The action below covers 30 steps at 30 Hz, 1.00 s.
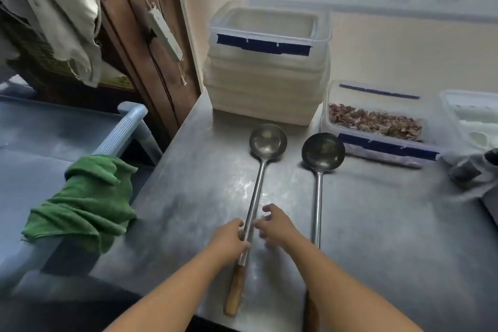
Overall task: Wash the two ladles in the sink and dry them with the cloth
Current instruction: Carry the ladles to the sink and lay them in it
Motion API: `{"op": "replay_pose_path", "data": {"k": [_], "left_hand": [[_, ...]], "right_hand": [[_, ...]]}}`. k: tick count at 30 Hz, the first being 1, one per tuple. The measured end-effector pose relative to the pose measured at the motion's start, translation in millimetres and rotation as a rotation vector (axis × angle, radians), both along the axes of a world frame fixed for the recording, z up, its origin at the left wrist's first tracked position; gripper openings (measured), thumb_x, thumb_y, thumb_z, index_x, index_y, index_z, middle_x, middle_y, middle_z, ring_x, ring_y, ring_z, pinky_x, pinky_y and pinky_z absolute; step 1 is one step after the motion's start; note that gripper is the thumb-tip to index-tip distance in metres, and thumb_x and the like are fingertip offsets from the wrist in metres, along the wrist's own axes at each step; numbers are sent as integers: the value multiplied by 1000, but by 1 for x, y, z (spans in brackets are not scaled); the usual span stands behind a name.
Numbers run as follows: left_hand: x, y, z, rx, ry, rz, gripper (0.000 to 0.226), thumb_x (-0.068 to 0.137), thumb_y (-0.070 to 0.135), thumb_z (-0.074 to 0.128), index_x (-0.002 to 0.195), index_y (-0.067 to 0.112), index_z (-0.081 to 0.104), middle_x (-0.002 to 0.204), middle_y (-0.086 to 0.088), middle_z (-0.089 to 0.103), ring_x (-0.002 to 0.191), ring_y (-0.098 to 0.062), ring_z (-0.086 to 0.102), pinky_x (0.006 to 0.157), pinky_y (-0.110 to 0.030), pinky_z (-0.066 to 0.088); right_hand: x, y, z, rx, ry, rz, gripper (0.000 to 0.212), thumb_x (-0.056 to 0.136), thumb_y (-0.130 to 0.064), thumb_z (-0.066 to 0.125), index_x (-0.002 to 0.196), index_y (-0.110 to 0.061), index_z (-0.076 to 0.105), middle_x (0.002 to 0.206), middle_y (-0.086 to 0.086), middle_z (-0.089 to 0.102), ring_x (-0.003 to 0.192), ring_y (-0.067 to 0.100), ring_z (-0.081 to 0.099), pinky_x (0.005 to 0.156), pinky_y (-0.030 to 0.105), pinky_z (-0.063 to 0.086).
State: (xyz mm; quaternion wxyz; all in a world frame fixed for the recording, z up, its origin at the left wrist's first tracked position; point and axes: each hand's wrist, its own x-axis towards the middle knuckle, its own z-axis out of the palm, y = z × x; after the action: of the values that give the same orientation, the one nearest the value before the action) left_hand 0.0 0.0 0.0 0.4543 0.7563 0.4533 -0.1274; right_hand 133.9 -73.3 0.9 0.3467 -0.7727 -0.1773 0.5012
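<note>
Two long steel ladles with wooden handle ends lie side by side on the steel counter [390, 224], bowls pointing away from me. My left hand [229, 240] grips the shaft of the left ladle [256, 188] just above its wooden end. My right hand [275, 226] hovers beside that shaft with fingers loosely spread, holding nothing. The right ladle [319, 191] lies untouched, its lower handle partly hidden by my right forearm. A green cloth [86, 202] hangs over a blue-grey rail at the left. No sink is in view.
A stack of clear plastic tubs [266, 70] stands at the counter's back. A tub of brown dried bits [377, 124] and another tub [471, 118] sit back right. A dark object [471, 167] lies at the right edge. A wooden frame [151, 48] rises on the left.
</note>
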Motion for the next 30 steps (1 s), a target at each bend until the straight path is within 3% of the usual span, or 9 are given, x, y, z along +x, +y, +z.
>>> {"op": "replay_pose_path", "data": {"k": [2,4,10,15,18,21,23,26,30], "left_hand": [[4,5,-9,-26,-11,68,47,79,16,70,123,16,54,86,5,60,85,-18,62,84,-35,55],[6,8,-14,-79,-8,92,42,77,11,69,116,16,57,76,6,55,73,-16,57,75,-35,55],[4,24,-11,-323,-54,62,38,80,-6,63,112,8,50,76,-1,46,63,-17,50,60,-35,49],[-14,38,2,-385,-99,-26,37,79,-3,65,110,8,48,89,-11,51,74,-21,58,66,-38,58],[-19,44,16,-414,-121,-105,33,80,-1,66,104,12,48,95,-16,54,77,-21,62,58,-34,59],[-17,41,37,-393,-123,-242,42,71,4,70,106,12,49,97,-12,54,81,-27,65,68,-53,61],[-15,31,51,-418,-138,-312,46,68,4,69,108,12,48,105,-18,56,85,-31,67,72,-60,57],[-7,0,71,-496,-162,-439,44,78,-5,66,113,9,46,112,-22,55,85,-30,66,70,-53,60],[10,-58,91,-555,-197,-629,42,82,-8,66,115,9,49,112,-21,58,86,-30,68,71,-50,61]], "right_hand": [[-3,12,-5,1,115,-105,50,86,-17,66,130,-17,42,91,9,58,69,23,56,57,33,46],[-5,22,-8,-18,133,-176,42,86,-15,65,123,-15,46,94,10,59,72,23,61,62,34,54],[-17,28,-12,10,122,-265,22,86,3,61,104,-7,53,88,11,63,74,24,68,70,36,61],[-41,33,-7,9,167,-373,23,84,3,56,105,-6,56,88,16,64,71,27,67,73,40,58],[-49,27,4,46,210,-461,22,83,0,58,104,-5,57,84,18,65,70,29,66,74,43,56],[-56,7,23,127,205,-549,18,84,3,57,101,-3,57,86,16,65,66,23,69,61,33,58],[-60,-12,36,185,189,-610,15,85,6,56,93,-5,58,82,12,63,67,22,70,59,27,55],[-63,-54,55,279,157,-735,18,81,10,56,86,-7,59,82,13,60,78,27,70,64,32,56],[-71,-128,77,375,116,-966,20,85,9,57,102,-3,59,87,15,60,70,23,66,54,29,53]]}}
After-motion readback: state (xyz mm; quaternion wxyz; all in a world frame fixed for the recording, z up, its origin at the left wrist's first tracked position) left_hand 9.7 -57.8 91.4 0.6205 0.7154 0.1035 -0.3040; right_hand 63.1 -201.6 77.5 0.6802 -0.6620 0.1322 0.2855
